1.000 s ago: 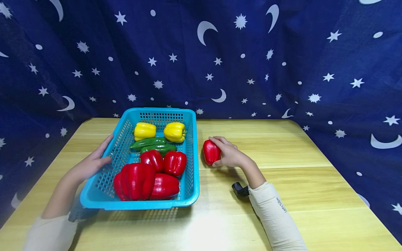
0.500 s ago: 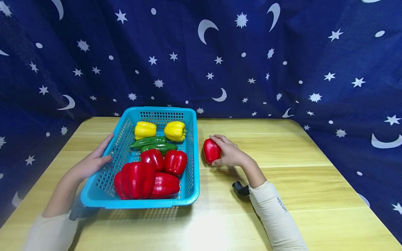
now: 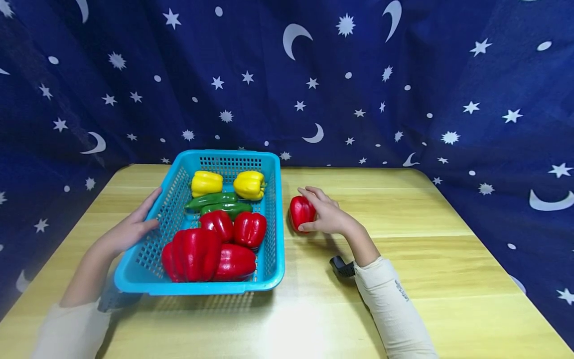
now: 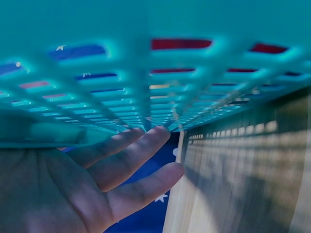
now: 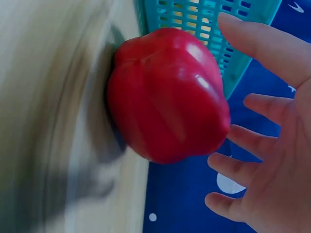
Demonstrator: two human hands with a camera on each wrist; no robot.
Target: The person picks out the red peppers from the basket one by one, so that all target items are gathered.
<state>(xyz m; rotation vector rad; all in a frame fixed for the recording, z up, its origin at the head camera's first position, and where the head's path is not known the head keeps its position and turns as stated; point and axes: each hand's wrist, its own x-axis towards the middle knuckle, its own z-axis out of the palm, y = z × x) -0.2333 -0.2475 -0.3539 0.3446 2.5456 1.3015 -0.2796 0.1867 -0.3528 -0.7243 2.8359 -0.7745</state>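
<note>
A blue plastic basket (image 3: 269,286) stands on the left of the table in the head view. Inside lie two yellow bell peppers (image 3: 207,183), two long green peppers (image 3: 226,209) and several red bell peppers (image 3: 197,255). My left hand (image 3: 131,229) rests against the basket's left side, its fingers extended along the outer wall in the left wrist view; the thumb is out of sight there. Right of the basket, one more red bell pepper (image 5: 170,94) sits on the table. My right hand (image 3: 329,214) is spread beside it, fingers apart and not closed round it.
The light wooden table (image 3: 403,299) reaches back to a dark blue curtain (image 3: 269,75) with white moons and stars. A black device (image 3: 343,267) projects near my right wrist, over the table.
My right hand's fingers have loosened and lifted a little off the red bell pepper, which stays in place. The left hand and basket look the same; the head view has shifted slightly.
</note>
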